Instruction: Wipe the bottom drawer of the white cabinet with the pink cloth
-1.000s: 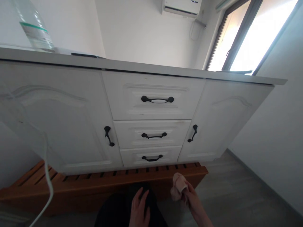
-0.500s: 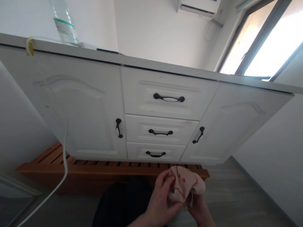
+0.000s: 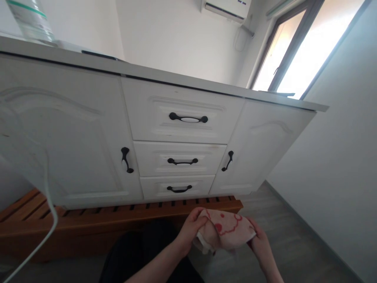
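Note:
A pink cloth with red markings [image 3: 228,228], which looks like a small towel, is stretched between my two hands low in the view. My left hand [image 3: 190,232] has its fingers and thumb closed on the left edge, where the cloth is folded and a white part hangs down. At the right edge my right hand [image 3: 260,241] pinches the cloth, with part of its fingers hidden behind it. Beyond the cloth is a slatted wooden bench [image 3: 112,218], and my dark-clothed legs [image 3: 147,251] are to the left below it.
A white cabinet [image 3: 97,157] with black-handled drawers and doors stands behind the bench. On its top are a clear bottle [image 3: 32,21] and a dark flat object [image 3: 100,55]. A white cable [image 3: 50,200] hangs down at the left. Grey floor [image 3: 262,208] shows at the right.
The cloth was bunched up and is now spread wider between my hands. My right hand has moved out to its right edge. The view has shifted to the right.

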`<state>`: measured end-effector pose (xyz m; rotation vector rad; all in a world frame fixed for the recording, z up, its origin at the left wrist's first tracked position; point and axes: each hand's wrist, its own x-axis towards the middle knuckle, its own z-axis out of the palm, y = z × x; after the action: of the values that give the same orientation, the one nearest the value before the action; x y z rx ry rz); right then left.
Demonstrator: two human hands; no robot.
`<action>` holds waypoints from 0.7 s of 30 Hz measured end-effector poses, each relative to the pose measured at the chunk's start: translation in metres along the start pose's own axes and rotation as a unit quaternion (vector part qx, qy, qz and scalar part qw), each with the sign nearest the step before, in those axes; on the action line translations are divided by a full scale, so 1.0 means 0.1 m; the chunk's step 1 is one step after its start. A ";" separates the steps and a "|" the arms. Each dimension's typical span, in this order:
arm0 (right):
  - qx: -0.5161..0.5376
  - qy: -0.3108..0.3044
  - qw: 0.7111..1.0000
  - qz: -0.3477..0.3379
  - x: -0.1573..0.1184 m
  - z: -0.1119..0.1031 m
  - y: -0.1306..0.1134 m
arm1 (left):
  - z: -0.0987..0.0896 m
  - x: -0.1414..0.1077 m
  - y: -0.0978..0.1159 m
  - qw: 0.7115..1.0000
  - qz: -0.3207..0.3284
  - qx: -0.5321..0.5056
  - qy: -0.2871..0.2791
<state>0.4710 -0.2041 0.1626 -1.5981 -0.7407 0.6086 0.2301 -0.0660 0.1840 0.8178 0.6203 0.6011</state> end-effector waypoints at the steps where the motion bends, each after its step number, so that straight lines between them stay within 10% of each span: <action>1: -0.006 0.006 1.000 -0.004 -0.01 -0.01 -0.03 | 0.02 0.00 0.00 1.000 -0.008 -0.012 -0.001; 7: -0.143 0.057 0.987 -0.040 -0.02 -0.06 0.01 | 0.16 -0.05 0.08 0.979 -0.094 -0.180 -0.014; 12: -0.214 -0.037 0.975 -0.039 -0.22 0.05 0.29 | 0.35 -0.15 0.16 0.970 -0.131 -0.201 0.021; 21: -0.230 0.046 0.929 -0.287 -0.86 0.51 0.12 | 0.51 -0.15 0.13 0.959 -0.139 -0.243 0.051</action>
<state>0.3779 -0.2361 0.1408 -1.6953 -1.2814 -0.0804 0.2528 -0.0932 0.2260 0.2322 0.6329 0.5081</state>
